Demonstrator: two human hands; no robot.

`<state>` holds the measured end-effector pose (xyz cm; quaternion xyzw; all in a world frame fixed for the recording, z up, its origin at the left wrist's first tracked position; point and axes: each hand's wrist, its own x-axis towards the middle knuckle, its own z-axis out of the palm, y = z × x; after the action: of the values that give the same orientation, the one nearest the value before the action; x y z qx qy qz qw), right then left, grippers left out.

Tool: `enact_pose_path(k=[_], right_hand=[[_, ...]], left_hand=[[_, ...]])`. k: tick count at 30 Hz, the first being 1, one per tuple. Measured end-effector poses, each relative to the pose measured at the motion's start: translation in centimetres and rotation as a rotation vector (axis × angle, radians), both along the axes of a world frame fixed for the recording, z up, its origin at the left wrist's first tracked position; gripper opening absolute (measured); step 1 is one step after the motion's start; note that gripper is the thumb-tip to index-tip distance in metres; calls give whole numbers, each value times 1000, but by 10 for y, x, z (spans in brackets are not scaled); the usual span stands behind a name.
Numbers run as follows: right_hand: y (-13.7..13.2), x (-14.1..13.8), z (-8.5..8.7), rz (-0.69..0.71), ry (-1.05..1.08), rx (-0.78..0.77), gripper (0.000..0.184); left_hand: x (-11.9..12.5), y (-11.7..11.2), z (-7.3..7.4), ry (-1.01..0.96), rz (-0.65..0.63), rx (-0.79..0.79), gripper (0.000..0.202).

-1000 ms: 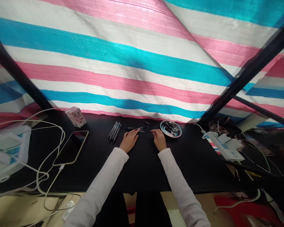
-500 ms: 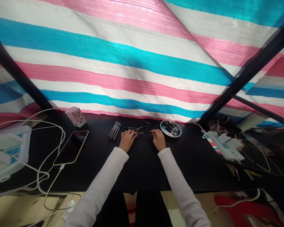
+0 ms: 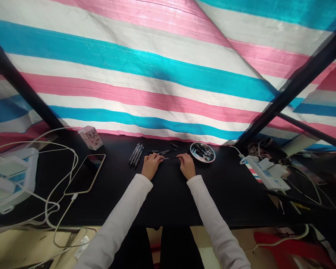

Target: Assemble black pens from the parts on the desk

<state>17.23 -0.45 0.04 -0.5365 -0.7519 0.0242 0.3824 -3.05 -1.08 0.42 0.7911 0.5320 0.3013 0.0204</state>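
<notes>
A thin black pen (image 3: 171, 158) lies level between my hands, just above the black tabletop (image 3: 168, 194). My left hand (image 3: 151, 165) pinches its left end, and my right hand (image 3: 187, 166) pinches its right end. Several assembled black pens (image 3: 136, 155) lie side by side to the left of my left hand. Loose pen parts (image 3: 162, 151) lie just beyond my fingers, with a short black piece (image 3: 173, 145) farther back. A round metal dish (image 3: 202, 152) holding several black pens stands beyond my right hand.
A phone (image 3: 85, 173) on a charging cable and a small printed box (image 3: 90, 138) lie to the left. White power strips with tangled cables (image 3: 9, 175) sit at the far left, and another (image 3: 264, 172) at the right. Striped tarpaulin and dark diagonal poles rise behind the table.
My fingers have curled in and closed on the thin pen from both ends. My hands sit slightly closer together than a second ago.
</notes>
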Motion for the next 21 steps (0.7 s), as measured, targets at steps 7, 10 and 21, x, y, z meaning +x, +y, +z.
enact_pose_path(k=[7, 10, 21], right_hand=[[0, 2, 0, -9, 13, 1, 23], [1, 1, -1, -3, 25, -3, 23], [5, 6, -3, 54, 132, -7, 25]], left_hand=[[-1, 0, -1, -1, 35, 3, 19], [-1, 1, -2, 19, 51, -3, 21], [-1, 2, -4, 36, -42, -38, 21]])
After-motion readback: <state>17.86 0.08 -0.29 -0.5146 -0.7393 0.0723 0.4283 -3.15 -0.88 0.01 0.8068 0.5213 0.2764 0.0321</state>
